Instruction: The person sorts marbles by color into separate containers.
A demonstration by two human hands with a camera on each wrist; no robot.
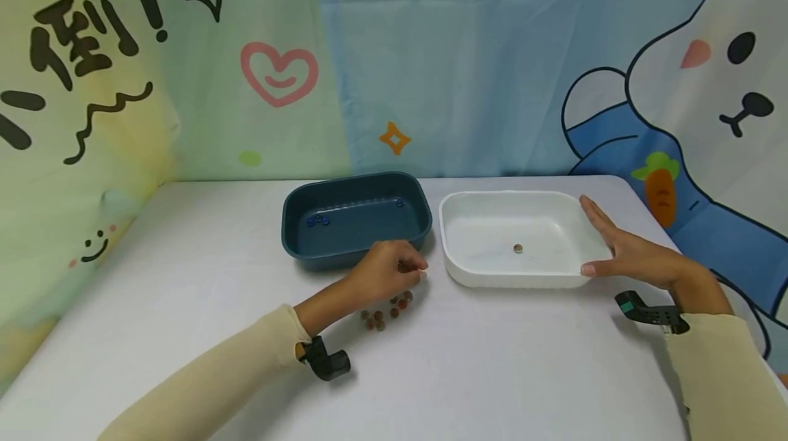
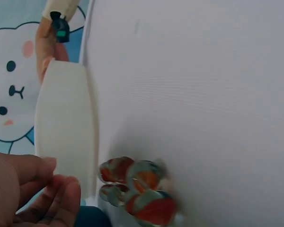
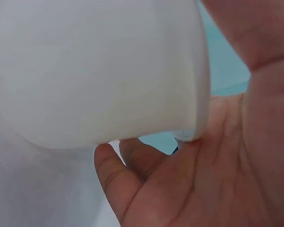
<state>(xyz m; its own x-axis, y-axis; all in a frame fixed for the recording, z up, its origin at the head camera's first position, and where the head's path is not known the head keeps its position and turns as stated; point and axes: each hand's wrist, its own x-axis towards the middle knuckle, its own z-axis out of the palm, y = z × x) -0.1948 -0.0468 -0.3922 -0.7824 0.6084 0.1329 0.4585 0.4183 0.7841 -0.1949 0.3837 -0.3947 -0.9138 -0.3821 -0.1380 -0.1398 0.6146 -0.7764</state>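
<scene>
In the head view my left hand [image 1: 388, 270] hovers by the front right corner of the dark blue tub, palm down, thumb and fingertips pinched together. They pinch a small glass marble that the fingertips mostly hide. Below the hand, a loose cluster of clear marbles with red and green swirls [image 2: 154, 208] lies on the white table. My right hand [image 1: 634, 256] holds the right end of the white tub [image 1: 523, 280], thumb at the front corner and fingers along the far side. One swirled marble [image 1: 518, 248] sits on that tub's floor.
The dark blue tub [image 1: 345, 260] stands left of the white one, a narrow gap between them. Inside it lie several blue marbles [image 1: 318, 220]. A printed curtain [image 1: 462, 72] hangs behind the table [image 1: 492, 366]. Each wrist wears a black camera mount [image 1: 326, 359].
</scene>
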